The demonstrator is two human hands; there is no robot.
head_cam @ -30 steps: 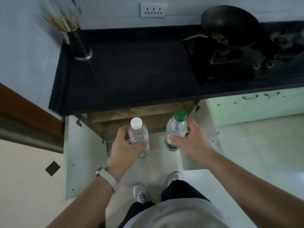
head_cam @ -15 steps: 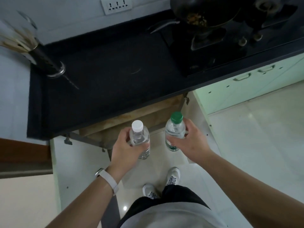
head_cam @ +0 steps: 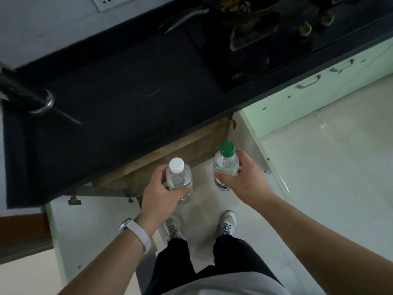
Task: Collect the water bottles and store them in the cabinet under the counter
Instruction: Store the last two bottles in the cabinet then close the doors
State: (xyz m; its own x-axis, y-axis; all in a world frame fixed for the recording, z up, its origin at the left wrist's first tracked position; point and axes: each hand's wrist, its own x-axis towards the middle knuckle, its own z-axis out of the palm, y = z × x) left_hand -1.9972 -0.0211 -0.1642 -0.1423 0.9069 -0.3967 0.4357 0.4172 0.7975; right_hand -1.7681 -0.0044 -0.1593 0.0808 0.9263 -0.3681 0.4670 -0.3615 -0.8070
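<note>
- A person stands at the front edge of a dark worktop (head_cam: 110, 99) with two bottles, one in each hand. Both bottles are upright over the floor (head_cam: 331, 171), just clear of that edge.
- The left hand (head_cam: 160, 195) is curled round the white-cap bottle (head_cam: 178, 179). The right hand (head_cam: 242, 182) is curled round the green-cap bottle (head_cam: 225, 167).
- The bottles are side by side with a gap between them, not touching.
- Below the front edge the cabinet (head_cam: 170, 162) stands open, showing its wooden inside.
- Its two doors are swung outward, the left door (head_cam: 89, 231) and the right door (head_cam: 244, 137).
- The floor between the doors holds the person's two shoes (head_cam: 228, 223) and lies open up to the cabinet mouth.
- Under the worktop's right stretch are closed green fronts (head_cam: 297, 107) with two handles showing.
- On the worktop, one hob (head_cam: 244, 50) with a pan sits at the back right. One utensil holder (head_cam: 25, 92) stands near the left edge.
</note>
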